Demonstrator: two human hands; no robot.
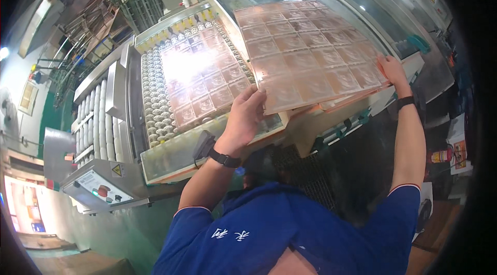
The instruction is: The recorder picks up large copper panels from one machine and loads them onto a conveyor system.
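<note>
A large copper-coloured panel [308,49], patterned in a grid of squares, is held in front of me, above the machine's glass-topped section. My left hand [247,114] pinches its near left corner, thumb on top. At the near right corner my right hand [394,74] grips the edge. A second copper-coloured panel [209,96] of the same pattern lies flat on the wheel conveyor [155,114] to the left, with a bright glare on its upper half.
Left of the wheels is a bed of grey rollers [96,112], with a control panel [98,189] carrying a red knob below it. Green clamps [418,43] sit along the machine's right edge. Metal racks [134,3] stand at the back left.
</note>
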